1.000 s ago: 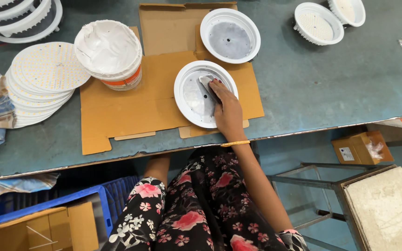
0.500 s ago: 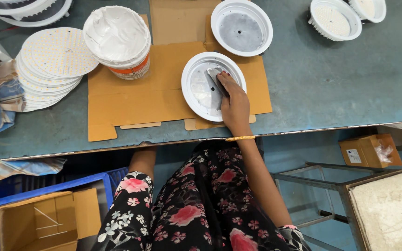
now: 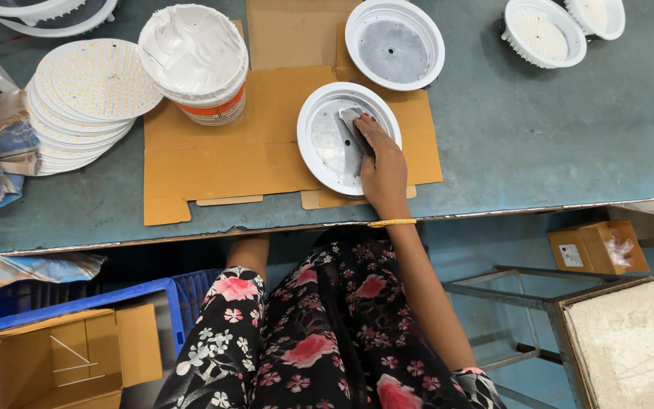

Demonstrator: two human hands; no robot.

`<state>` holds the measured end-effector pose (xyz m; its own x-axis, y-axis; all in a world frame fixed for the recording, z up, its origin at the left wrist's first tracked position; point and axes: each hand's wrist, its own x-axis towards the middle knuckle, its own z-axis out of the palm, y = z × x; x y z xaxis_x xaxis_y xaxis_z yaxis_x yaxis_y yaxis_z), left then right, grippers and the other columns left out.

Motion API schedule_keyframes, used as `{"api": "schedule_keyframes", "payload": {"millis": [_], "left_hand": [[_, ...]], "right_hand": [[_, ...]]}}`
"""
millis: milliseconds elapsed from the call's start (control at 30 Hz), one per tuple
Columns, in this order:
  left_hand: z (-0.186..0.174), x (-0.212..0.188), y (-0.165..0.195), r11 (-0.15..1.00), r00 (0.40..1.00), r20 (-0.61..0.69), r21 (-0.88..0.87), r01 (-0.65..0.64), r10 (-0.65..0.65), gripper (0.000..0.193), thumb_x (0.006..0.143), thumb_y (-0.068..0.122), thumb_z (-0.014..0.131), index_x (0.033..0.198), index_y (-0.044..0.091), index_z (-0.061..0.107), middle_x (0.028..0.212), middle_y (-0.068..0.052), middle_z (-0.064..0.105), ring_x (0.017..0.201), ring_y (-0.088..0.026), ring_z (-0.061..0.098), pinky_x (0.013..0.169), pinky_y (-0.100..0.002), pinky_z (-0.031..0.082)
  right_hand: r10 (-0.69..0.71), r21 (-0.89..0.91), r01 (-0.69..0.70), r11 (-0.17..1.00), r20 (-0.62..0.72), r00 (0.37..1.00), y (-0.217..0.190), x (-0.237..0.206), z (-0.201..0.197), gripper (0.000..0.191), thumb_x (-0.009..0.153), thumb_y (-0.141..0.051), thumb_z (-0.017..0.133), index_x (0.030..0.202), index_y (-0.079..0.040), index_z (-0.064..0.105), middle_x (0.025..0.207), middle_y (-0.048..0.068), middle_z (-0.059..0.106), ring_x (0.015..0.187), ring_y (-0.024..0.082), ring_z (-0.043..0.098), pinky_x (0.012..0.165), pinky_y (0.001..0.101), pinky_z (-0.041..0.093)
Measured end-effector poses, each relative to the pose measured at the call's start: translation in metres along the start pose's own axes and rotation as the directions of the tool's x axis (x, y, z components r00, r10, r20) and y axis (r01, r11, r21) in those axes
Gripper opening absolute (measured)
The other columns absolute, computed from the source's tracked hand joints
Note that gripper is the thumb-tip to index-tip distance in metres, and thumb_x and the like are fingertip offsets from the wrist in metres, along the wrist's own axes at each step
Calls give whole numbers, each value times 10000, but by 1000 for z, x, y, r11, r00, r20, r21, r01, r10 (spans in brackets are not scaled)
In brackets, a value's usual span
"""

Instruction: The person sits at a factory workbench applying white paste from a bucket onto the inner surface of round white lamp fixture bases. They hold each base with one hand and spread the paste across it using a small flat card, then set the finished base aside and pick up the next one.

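Your right hand [image 3: 382, 168] pinches a small grey scraper [image 3: 353, 125] against the inside of a white round lamp housing [image 3: 319, 144] resting on cardboard [image 3: 221, 151] at the table's near edge.

Rt hand [image 3: 382, 168] w/ grey scraper [image 3: 353, 125] inside white round housing [image 3: 313, 125] on cardboard [image 3: 221, 155].

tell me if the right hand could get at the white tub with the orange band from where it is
Probably yes. The right hand is pressing a scraper into the round white housing, and only flat cardboard lies between it and the tub.
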<state>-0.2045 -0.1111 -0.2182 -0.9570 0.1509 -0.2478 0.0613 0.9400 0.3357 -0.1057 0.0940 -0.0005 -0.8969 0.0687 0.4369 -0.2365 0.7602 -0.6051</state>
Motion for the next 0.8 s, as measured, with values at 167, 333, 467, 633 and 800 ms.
{"api": "schedule_keyframes", "payload": {"millis": [167,333,467,633,800], "left_hand": [[-5,-9,-2,1000,1000,12,9,7,-7,679,955,546,585,1392,34,496,1376,-242,546,1274,-377,531,1084,-480,406],[-8,-18,-7,1000,999,9,-1,31,-31,720,949,565,600,1409,24,476,1388,-251,529,1287,-380,514,1088,-481,393],[-10,-16,-8,999,999,15,-4,44,-44,754,944,579,612,1422,16,461,1397,-258,515,1297,-383,501,1092,-481,383],[-4,-20,-17,997,997,7,-15,72,-72,797,938,598,626,1439,6,442,1409,-266,498,1310,-387,484,1096,-482,370],[12,-23,-28,996,996,34,-25,87,-86,840,932,616,641,1455,-4,422,1420,-275,481,1322,-390,468,1100,-483,358]], "right_hand": [[10,3,-10,1000,-7,1000,0,0,1,651,747,175,474,1334,-45,650,1416,154,625,1371,313,552,1162,415,422],[15,-3,-15,1000,-4,1000,0,0,0,651,749,177,471,1333,-47,651,1416,160,623,1371,320,551,1159,417,423],[27,-10,-27,1000,-5,1000,-2,0,0,655,750,175,470,1337,-51,651,1423,163,619,1362,326,554,1155,418,425],[33,1,-33,999,1,999,-2,0,0,661,748,175,468,1342,-50,648,1432,164,611,1364,332,549,1164,419,416],[32,3,-32,999,-4,999,1,0,2,652,759,173,465,1341,-55,651,1433,152,617,1370,322,554,1168,412,419]]}}
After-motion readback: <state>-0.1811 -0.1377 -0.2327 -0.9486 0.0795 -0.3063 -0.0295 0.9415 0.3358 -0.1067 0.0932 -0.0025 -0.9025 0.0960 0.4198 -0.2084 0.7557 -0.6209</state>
